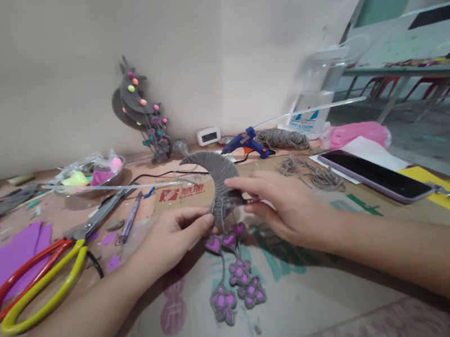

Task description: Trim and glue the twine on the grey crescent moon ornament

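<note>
A grey, yarn-wrapped crescent (220,178) is held upright over the cardboard (314,302). My left hand (175,234) pinches its lower left edge between thumb and fingers. On the right side, my right hand (279,202) grips it, index finger laid on the wrapped surface and thumb lower down. Strings hang from the crescent's bottom with purple hearts (213,244) and grey-edged purple flowers (224,304) that rest on the cardboard. The fingertips behind the crescent are partly hidden.
Red-and-yellow-handled scissors (45,276) and a pen (131,217) lie left. Behind are a bowl (112,183), a decorated crescent ornament (138,105), a small clock (208,136), a blue glue gun (249,143) and yarn (284,138). A phone (375,175) lies right.
</note>
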Tool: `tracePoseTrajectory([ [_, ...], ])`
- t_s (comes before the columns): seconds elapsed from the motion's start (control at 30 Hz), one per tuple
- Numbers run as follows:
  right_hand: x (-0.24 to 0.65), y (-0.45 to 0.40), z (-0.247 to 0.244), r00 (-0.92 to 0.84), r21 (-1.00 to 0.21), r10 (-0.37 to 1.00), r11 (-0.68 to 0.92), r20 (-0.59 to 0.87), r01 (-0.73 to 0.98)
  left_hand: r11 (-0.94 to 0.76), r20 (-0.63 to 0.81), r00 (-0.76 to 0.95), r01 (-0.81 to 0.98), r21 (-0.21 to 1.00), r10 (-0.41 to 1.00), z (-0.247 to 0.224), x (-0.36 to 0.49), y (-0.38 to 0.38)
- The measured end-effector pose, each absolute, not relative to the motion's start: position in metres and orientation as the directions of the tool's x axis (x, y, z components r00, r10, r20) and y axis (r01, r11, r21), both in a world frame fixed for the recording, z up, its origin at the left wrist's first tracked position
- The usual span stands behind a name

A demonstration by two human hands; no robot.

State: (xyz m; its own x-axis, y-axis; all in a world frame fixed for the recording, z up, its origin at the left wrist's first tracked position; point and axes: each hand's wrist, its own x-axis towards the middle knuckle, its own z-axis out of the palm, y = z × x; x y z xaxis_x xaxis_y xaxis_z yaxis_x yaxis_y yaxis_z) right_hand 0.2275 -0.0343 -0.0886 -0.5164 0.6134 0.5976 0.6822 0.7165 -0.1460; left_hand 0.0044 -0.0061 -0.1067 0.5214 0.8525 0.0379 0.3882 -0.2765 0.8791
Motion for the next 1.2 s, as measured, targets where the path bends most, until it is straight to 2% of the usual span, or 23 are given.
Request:
tracePoseTrajectory([
  [0.1, 0.224, -0.036, -0.093, -0.576, -0.049, 0.574, 0.732, 0.582, 0.680, -0.242, 0.023, 0.510, 0.368, 0.898, 0.860, -0.106, 0.005, -0.005],
  [0.4, 0.229, -0.029, -0.100, -0.595, 0.081, 0.557, 0.687, 0.580, 0.722, -0.178, -0.006, 0.488, 0.329, 0.927, 0.873, -0.107, 0.008, -0.006],
  [0.67, 0.229, -0.030, -0.100, -0.593, 0.092, 0.594, 0.660, 0.544, 0.745, -0.189, 0.012, 0.504, 0.302, 0.935, 0.864, -0.107, 0.007, -0.005],
  [1.2, 0.232, -0.026, -0.101, -0.585, -0.026, 0.604, 0.708, 0.541, 0.706, -0.171, -0.002, 0.537, 0.273, 0.947, 0.843, -0.111, 0.004, -0.004],
])
